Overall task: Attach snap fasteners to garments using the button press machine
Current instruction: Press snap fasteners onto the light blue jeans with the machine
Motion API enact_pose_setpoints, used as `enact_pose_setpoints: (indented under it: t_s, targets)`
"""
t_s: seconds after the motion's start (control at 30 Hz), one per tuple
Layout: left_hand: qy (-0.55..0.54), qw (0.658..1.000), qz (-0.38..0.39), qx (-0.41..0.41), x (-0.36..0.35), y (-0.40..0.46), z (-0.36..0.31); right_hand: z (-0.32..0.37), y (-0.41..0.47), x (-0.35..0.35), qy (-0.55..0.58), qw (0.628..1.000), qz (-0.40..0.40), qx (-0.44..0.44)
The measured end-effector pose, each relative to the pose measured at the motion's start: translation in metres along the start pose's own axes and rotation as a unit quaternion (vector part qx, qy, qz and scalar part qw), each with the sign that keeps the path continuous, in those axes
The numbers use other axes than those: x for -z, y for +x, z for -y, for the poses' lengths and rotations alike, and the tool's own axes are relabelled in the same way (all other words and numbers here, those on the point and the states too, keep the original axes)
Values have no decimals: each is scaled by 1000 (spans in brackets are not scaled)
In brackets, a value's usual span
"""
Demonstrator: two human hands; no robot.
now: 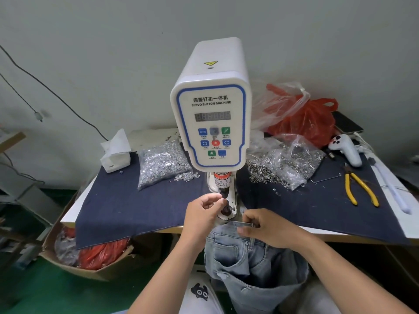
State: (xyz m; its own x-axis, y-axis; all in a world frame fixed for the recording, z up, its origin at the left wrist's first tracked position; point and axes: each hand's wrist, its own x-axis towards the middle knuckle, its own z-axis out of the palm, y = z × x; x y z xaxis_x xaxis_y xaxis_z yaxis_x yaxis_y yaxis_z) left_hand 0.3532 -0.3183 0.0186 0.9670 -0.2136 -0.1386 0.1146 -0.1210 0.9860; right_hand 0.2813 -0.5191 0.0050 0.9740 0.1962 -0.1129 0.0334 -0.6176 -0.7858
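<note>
Nearest, at 6 o'clock, pale jeans point(251, 259) hang off the table point(68, 215) edge. The right hand point(267, 230) pinches their waistband, fingers curled over the cloth. At 9 o'clock from it, the left hand point(204, 211) pinches a small piece, too small to identify, at the press point(212, 114) head. Beyond, at 10 and 2 o'clock, bags of fasteners point(163, 162) lie on dark cloth point(127, 205); yellow pliers point(360, 189) lie at 3.

I see bare dark blue cloth point(136, 207) on the desk's point(405, 227) left front; clear bags of silver fasteners point(162, 163) flank the white button machine point(212, 105), and yellow-handled pliers point(360, 189) block the right.
</note>
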Motion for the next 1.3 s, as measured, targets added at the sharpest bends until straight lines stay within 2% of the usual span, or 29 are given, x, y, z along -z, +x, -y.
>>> enact_pose_setpoints:
  t_s: [0.17, 0.5, 0.93, 1.3]
  targets:
    - [1, 1000, 8, 22, -1, 0, 0, -1, 0, 0, 3, 1000, -2, 5]
    - [-21, 999, 44, 16, 2, 0, 0, -1, 0, -1, 8, 1000, -6, 9]
    - [15, 999, 33, 16, -1, 1, -2, -2, -1, -2, 9, 1000, -4, 9]
    - [11, 996, 39, 82, -4, 1, -10, -3, 0, -4, 2, 1000, -11, 10]
